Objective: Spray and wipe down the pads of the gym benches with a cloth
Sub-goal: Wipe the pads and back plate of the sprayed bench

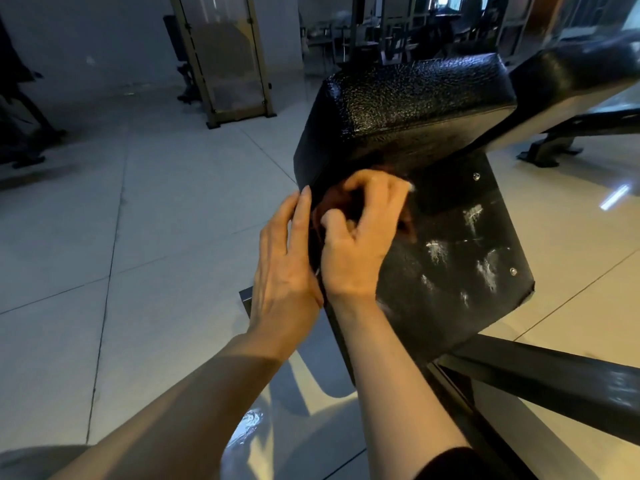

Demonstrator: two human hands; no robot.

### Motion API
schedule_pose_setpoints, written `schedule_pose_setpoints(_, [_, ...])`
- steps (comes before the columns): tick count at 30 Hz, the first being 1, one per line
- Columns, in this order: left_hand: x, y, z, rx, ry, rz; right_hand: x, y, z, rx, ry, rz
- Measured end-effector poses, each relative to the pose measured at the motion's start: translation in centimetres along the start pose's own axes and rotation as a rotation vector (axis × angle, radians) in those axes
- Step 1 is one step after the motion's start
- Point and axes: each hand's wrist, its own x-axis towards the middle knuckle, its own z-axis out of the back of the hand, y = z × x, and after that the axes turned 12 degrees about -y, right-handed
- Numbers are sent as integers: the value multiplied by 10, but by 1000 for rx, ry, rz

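Observation:
A black textured bench pad (pixel 412 109) tilts up ahead of me, with a black board (pixel 460 258) under it that carries white spray marks. My right hand (pixel 356 233) has its fingers curled round a dark reddish-brown cloth (pixel 332 206) and presses it against the pad's lower edge. My left hand (pixel 287 258) lies beside it with straight fingers, touching the pad's left edge. Most of the cloth is hidden under my hands. No spray bottle is in view.
A second black pad (pixel 571 71) extends to the right. The bench's black steel frame (pixel 540 379) runs across the lower right. Pale floor tiles (pixel 156 220) spread left. A framed gym machine (pixel 225 57) stands at the back, with more dark equipment at far left.

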Motion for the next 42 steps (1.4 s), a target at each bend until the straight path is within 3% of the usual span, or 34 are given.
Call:
schedule_pose_setpoints(2, [-4, 3, 1, 26, 13, 3, -21, -10, 2, -23, 238, -65])
schedule_pose_setpoints(3, [-7, 5, 1, 40, 27, 12, -28, -14, 4, -41, 267, -103])
schedule_pose_setpoints(7, [-9, 3, -1, 41, 35, -11, -21, -10, 11, -68, -107, -61])
schedule_pose_setpoints(9, [-4, 2, -2, 31, 36, -19, -9, -1, 5, -40, -202, -2])
schedule_pose_setpoints(12, [2, 4, 0, 9, 51, 8, -5, -1, -8, -117, -139, -4])
schedule_pose_setpoints(16, [2, 6, 3, -17, 66, 18, -20, -25, -3, -281, 153, -247])
schedule_pose_setpoints(19, [3, 4, 2, -22, 68, 35, -26, -23, 9, -282, -70, -338])
schedule_pose_setpoints(23, [5, 1, -2, -36, 46, 44, -14, -6, 13, 30, -260, -119])
schedule_pose_setpoints(28, [2, 1, -4, -60, 32, 7, 1, 1, 4, -128, -322, 96])
schedule_pose_setpoints(30, [2, 3, -3, -53, 39, 28, 2, -8, 1, -233, -272, 58])
schedule_pose_setpoints(34, [1, 6, 1, -23, 48, 46, -2, -27, 3, -501, -109, -236])
schedule_pose_setpoints(36, [3, 6, 3, -19, 30, 40, -10, -24, 5, -511, -235, -151])
schedule_pose_setpoints(39, [6, 5, 2, -28, 17, 41, -11, -10, 3, -334, -427, 49])
schedule_pose_setpoints(42, [6, 4, -1, -51, 10, 38, 0, -4, -7, -254, -383, 94])
